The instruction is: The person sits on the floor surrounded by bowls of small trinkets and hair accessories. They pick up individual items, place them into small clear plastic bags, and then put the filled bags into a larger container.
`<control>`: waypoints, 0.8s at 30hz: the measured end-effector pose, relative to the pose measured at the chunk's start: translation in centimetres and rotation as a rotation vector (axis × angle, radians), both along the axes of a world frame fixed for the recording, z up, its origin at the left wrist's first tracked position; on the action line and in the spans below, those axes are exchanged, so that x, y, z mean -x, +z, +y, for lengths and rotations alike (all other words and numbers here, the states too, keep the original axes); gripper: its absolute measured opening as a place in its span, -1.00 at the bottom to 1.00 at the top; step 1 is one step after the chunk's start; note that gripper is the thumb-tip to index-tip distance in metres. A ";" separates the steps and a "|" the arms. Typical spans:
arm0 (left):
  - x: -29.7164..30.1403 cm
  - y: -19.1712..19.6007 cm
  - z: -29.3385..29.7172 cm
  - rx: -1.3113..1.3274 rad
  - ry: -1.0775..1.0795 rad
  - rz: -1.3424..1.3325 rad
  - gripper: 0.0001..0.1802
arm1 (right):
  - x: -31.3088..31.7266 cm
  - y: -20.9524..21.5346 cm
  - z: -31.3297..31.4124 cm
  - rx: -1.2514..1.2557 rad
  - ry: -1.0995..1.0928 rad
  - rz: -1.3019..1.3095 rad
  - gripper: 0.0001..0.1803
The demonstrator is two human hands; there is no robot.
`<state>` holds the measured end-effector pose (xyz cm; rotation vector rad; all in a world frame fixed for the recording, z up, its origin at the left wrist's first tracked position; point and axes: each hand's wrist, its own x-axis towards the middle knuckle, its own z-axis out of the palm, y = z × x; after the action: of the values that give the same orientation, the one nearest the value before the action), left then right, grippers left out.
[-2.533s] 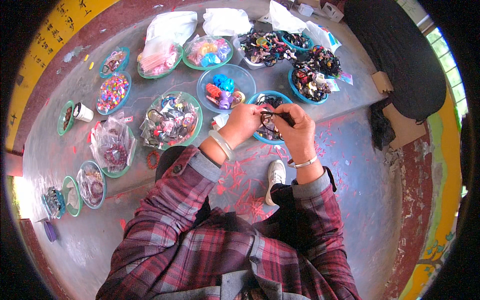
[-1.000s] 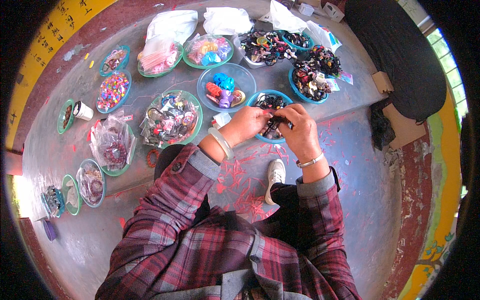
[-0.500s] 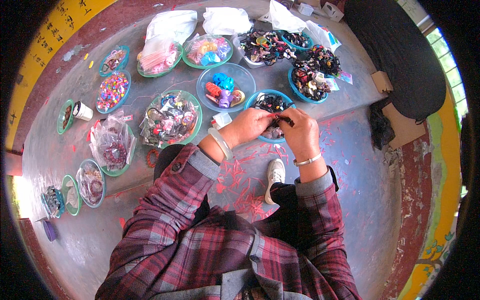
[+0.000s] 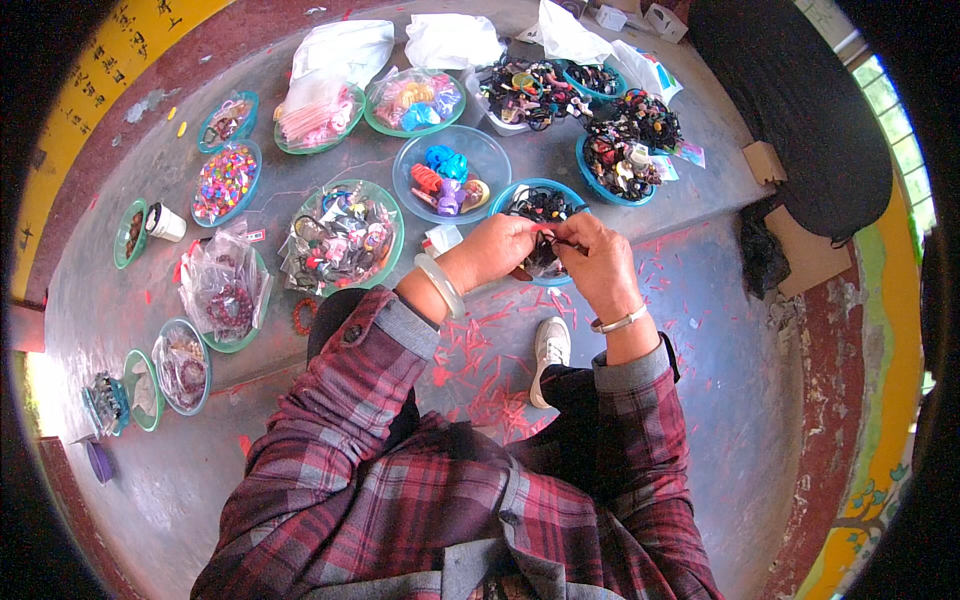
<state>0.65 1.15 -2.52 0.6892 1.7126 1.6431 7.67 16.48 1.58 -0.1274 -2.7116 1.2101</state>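
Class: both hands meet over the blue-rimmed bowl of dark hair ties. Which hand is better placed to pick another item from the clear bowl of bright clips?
Probably the left hand: the clear bowl of bright clips lies on its side, while the right hand would have to cross over.

shirt: long-sleeved plaid flannel, dark red and maroon crossed with grey and black bands; a grey collar edge showed at the bottom of frame. cuffs were rolled back on both forearms, showing a plain grey lining, with a small dark button near the left cuff. left wrist wore a pale, smooth, thick bangle [image 4: 441, 285]. right wrist wore a thin silver-coloured bracelet [image 4: 618, 322]. dark trousers at the knees. one white sneaker [image 4: 549, 352] with pale laces.
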 end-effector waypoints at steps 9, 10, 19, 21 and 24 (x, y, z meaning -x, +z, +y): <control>0.1 0.1 -0.2 -0.108 -0.023 -0.169 -0.62 | -0.3 1.1 0.0 -0.245 0.133 0.247 -0.75; 0.0 0.3 -0.2 -0.122 -0.008 -0.200 -0.62 | -0.3 1.3 -0.1 -0.299 0.139 0.275 -0.73; -0.1 0.8 -0.2 -0.173 -0.002 -0.248 -0.62 | -0.2 0.2 -0.1 -0.431 0.178 0.232 -0.62; -0.2 1.0 -0.2 -0.163 -0.021 -0.280 -0.62 | -0.1 -0.3 0.0 -0.406 0.193 0.217 -0.60; 0.0 0.4 -0.3 -0.170 0.006 -0.262 -0.62 | 0.1 -0.2 -0.2 -0.289 0.137 0.230 -0.55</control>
<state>0.63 0.86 -2.10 0.5200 1.4036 1.8107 7.58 16.29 1.43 0.2233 -2.6856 0.7919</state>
